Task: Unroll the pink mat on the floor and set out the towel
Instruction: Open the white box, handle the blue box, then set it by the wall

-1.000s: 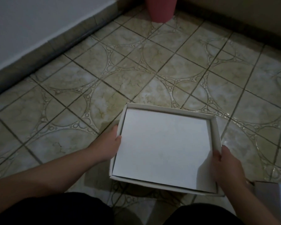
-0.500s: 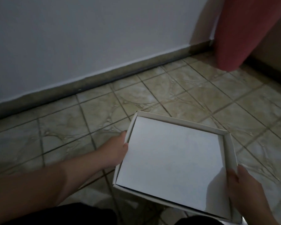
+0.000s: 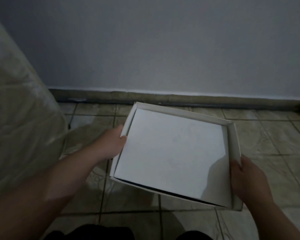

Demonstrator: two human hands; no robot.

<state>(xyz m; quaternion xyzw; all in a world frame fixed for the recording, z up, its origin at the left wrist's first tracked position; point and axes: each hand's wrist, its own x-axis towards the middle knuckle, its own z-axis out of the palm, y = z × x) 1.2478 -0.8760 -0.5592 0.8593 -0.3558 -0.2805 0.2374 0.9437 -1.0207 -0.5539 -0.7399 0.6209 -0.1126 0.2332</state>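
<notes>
I hold a shallow white cardboard box (image 3: pixel 173 153) above the tiled floor, its open side up and nothing visible inside. My left hand (image 3: pixel 113 144) grips its left wall, thumb over the rim. My right hand (image 3: pixel 246 177) grips its near right corner. The pink mat and the towel are out of this view.
A large object wrapped in clear plastic (image 3: pixel 19 108) fills the left side. A grey wall (image 3: pixel 163 49) with a dark skirting strip (image 3: pixel 163 97) runs across just beyond the box. Patterned tiles (image 3: pixel 267 135) stretch to the right. My dark-clothed knees (image 3: pixel 93 232) are at the bottom.
My view has swung left with the box in both hands; the pink mat that stood at the upper right has left the frame and the plastic-wrapped object has come in.
</notes>
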